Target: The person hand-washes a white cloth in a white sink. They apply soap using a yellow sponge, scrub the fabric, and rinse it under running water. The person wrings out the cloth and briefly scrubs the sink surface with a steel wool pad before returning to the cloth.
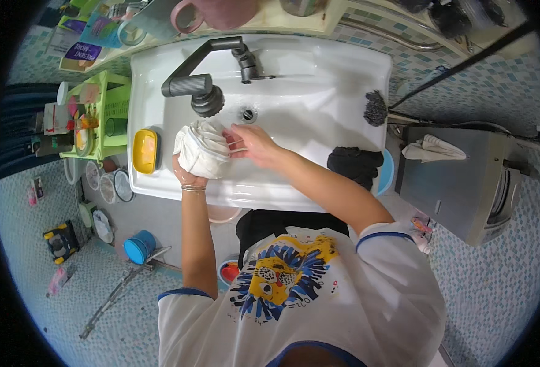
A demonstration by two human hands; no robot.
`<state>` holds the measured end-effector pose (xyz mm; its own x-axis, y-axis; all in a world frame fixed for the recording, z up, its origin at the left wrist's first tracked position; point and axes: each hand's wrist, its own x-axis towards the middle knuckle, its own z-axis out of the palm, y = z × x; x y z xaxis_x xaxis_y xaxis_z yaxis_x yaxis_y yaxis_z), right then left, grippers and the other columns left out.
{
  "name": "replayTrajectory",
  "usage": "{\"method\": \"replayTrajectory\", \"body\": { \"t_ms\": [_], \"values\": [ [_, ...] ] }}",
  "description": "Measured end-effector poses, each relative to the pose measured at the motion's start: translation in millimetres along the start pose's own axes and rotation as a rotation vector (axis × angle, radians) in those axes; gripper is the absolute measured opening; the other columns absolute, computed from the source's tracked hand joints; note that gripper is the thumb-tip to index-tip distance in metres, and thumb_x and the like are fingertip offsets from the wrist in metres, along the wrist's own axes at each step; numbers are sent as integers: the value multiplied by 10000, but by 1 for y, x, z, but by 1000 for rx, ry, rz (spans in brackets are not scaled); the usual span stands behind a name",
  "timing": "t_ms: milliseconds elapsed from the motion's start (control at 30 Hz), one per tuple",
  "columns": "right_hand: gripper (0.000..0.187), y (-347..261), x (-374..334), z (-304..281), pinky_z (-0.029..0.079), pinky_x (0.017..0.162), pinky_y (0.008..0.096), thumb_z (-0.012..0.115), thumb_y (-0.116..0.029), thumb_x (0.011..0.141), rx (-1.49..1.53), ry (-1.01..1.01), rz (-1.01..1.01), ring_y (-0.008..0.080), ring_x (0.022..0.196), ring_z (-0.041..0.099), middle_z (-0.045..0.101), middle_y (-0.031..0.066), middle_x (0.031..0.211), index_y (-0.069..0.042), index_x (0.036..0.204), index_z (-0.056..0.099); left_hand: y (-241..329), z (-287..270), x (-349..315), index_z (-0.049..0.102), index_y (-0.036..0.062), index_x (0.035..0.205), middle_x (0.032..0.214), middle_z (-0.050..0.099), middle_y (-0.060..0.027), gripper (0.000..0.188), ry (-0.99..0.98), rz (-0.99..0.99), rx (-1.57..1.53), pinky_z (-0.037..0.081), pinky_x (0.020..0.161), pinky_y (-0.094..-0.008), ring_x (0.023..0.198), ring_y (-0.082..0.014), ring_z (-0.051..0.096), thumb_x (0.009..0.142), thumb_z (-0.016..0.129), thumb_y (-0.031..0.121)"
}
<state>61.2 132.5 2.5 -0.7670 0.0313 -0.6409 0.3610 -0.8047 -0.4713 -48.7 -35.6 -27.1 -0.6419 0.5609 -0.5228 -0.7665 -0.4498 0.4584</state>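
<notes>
A bunched white cloth (201,148), damp-looking and gathered into a rounded bundle, is held over the left part of the white sink (294,160). My left hand (187,174) cups it from below and from the left, with most of the fingers hidden behind the folds. At the bundle's right side, my right hand (248,144) has its fingers bent against the cloth, seeming to pinch a thin edge of it. Just above the bundle hangs the grey spout head of the faucet (207,101). The drain (248,114) lies beyond my right hand.
On the sink's left rim sits a yellow soap dish (145,151); a green rack (117,101) stands beside it. Black cloth (355,166) lies on the right rim near a dark scrubber (376,108). A grey washing machine (444,177) stands right. A blue bucket (139,246) is on the floor.
</notes>
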Motion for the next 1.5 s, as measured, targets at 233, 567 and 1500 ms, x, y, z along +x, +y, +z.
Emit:
{"method": "replayTrajectory", "body": {
  "t_ms": [233, 567, 1500],
  "values": [
    [396, 23, 66, 15, 464, 795, 353, 390, -330, 923, 720, 18, 1, 224, 880, 549, 575, 124, 926, 22, 1010, 548, 30, -15, -16, 446, 55, 1254, 1248, 487, -139, 578, 208, 213, 103, 358, 982, -470, 1155, -332, 457, 776, 386, 376],
    [726, 11, -33, -97, 183, 1042, 487, 555, -383, 812, -1448, 1169, -572, 468, 1232, 260, 294, 385, 1275, 128, 1268, 313, 2, -30, 2, 464, 43, 1228, 1229, 506, -125, 569, 104, 11, 0, 368, 975, -447, 1138, -319, 473, 754, 433, 355],
    [341, 17, 47, -6, 457, 863, 376, 431, -266, 915, 773, -55, -57, 283, 1009, 534, 531, 168, 1079, 39, 1021, 542, 29, 2, 2, 457, 12, 1213, 1183, 527, -157, 514, 155, 198, 244, 396, 956, -454, 1103, -325, 505, 768, 429, 266]
  ]
}}
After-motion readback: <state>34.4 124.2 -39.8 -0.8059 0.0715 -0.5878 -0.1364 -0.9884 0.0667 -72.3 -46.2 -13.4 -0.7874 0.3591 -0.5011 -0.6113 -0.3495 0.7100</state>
